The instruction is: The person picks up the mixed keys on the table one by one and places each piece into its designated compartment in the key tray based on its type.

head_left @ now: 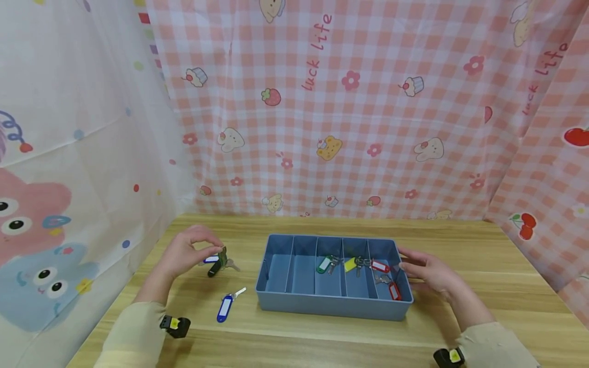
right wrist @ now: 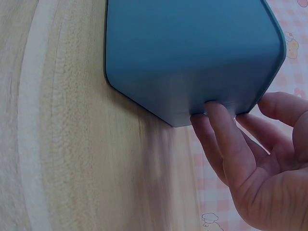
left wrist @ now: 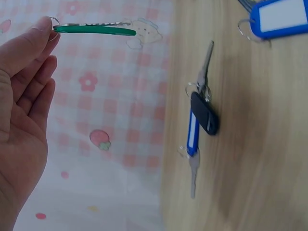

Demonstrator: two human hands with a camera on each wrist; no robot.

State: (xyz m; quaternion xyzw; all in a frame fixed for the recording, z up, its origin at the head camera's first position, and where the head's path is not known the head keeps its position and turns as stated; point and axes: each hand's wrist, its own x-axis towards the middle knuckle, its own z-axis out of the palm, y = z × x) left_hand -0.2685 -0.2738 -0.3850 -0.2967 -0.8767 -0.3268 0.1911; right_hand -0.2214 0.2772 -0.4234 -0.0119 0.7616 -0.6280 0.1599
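My left hand pinches the ring of a key with a green tag between thumb and forefinger. In the left wrist view the key hangs in the air. Below it on the table lie a key with a black tag and one with a blue tag, overlapping. Nearer me is another blue-tagged key. My right hand holds the right end of a blue divided box, thumb at the rim and fingers against the outer wall.
Inside the box, a green-tagged key lies in the middle compartment and a yellow-tagged one in the fourth. The rightmost holds keys with red tags. Patterned curtains stand behind and beside the wooden table.
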